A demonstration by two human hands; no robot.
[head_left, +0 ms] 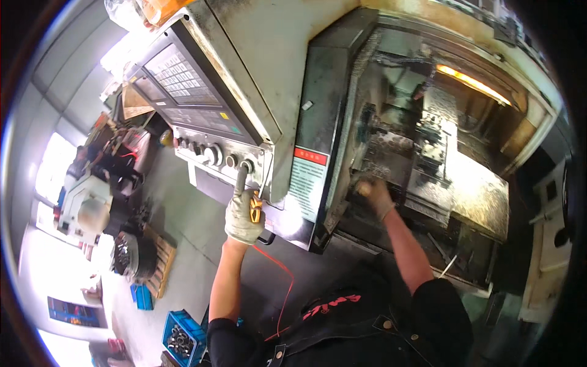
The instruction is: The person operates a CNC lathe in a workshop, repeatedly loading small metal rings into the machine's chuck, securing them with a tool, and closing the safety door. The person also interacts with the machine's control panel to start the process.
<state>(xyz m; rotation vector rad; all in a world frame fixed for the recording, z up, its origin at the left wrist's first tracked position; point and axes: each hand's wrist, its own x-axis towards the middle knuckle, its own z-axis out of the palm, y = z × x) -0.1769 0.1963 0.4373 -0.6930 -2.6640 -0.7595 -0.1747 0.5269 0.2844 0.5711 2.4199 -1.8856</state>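
Note:
My left hand (243, 221), in a pale work glove, reaches up to the lower edge of the control panel (189, 98). Its index finger is stretched onto a round button (246, 166). The other fingers are closed around an orange air blow gun (255, 208) with a thin metal nozzle, and a red hose (284, 269) hangs below. Inside the open lathe, my right hand (376, 194), also gloved, is closed low beside the chuck area (365, 125). Whatever its fingers hold is hidden by blur and shadow. A tool turret (431, 144) stands to its right.
The machine's dark sliding door (327, 122) stands between my hands. A lit lamp strip (474, 84) glows inside. On the floor at lower left are a blue crate (199, 333) of metal parts and a wooden pallet (164, 260). Another person (92, 214) is farther left.

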